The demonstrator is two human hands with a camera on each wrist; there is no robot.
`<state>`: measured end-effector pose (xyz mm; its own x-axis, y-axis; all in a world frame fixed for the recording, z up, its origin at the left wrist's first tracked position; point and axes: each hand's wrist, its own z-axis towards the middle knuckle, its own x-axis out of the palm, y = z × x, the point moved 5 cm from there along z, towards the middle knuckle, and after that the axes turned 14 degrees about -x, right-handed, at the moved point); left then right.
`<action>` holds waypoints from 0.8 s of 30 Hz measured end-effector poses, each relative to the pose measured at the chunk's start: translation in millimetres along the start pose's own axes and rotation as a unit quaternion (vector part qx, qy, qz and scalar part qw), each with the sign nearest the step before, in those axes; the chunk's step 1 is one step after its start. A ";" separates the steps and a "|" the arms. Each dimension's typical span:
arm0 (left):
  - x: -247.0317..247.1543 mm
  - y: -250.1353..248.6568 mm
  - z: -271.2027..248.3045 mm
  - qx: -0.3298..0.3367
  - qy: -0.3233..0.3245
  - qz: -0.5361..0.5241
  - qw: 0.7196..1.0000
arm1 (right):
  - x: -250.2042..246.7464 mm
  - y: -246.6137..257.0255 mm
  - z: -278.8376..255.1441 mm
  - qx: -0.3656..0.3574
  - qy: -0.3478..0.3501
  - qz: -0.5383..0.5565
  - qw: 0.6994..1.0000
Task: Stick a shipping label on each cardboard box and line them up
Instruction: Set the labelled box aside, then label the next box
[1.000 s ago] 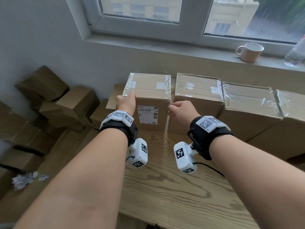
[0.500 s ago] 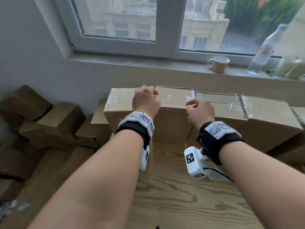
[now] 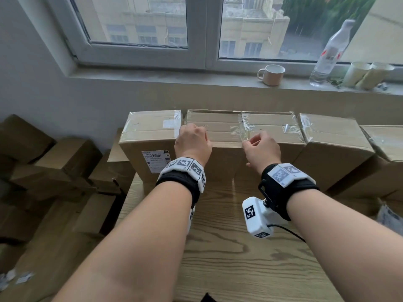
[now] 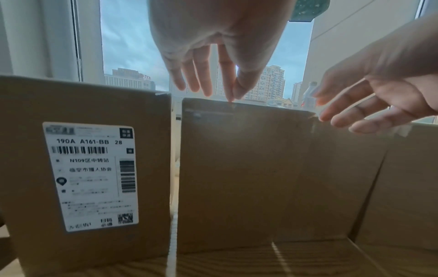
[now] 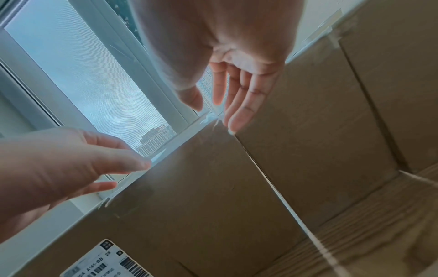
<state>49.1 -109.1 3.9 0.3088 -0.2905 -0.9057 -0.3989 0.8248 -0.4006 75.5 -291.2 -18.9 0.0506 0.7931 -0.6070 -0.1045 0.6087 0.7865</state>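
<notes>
Neither grip held anything. In the head view, the left hand [image 3: 193, 142] was positioned over the near left top corner of the unlabelled cardboard box [image 3: 214, 130], and the right hand [image 3: 261, 147] over its near right top corner; the fingers pointed away and their spread could not be read from this view. This box stood second from the left in a row along the back of the wooden bench [image 3: 229, 258], below the window sill. The labelled cardboard box [image 3: 150, 131] stood just beside it on the left, with the shipping label [image 3: 156, 161] on its near face. Further taped boxes [image 3: 331, 136] continued the row to the right. A mug [image 3: 271, 74] and a plastic bottle [image 3: 329, 53] stood on the sill.

In the left wrist view, the left fingers [image 4: 206, 82] were extended and relaxed, with the tips at the top edge of the unlabelled box. The right fingers [image 4: 350, 114] were loosely spread at the right top corner. A narrow gap separated the two boxes.

In the right wrist view, the right fingers [image 5: 241, 105] were straight, with the tips at the taped corner. The left hand was open at the box's far edge.
</notes>
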 end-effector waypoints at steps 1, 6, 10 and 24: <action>0.5 1.3 -3.0 -0.008 -0.001 0.000 1.000 | 0.0 -1.6 -1.8 0.002 0.005 0.002 1.000; -1.8 16.4 -18.1 -0.095 -0.012 -0.055 0.994 | 4.1 -9.9 -11.3 0.001 0.043 0.011 0.999; -3.0 23.4 -28.2 -0.147 -0.001 -0.097 0.984 | 3.1 -13.8 -19.9 0.010 0.045 0.015 0.999; -36.7 18.9 -57.9 -0.120 -0.118 -0.240 0.956 | -40.2 2.9 -30.4 -0.095 0.044 0.049 0.993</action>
<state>-19.8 -110.9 21.5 0.6810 -0.4675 -0.5636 -0.3393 0.4806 -0.8086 43.0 -322.0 4.3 -0.0556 0.8381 -0.5426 -0.2902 0.5065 0.8120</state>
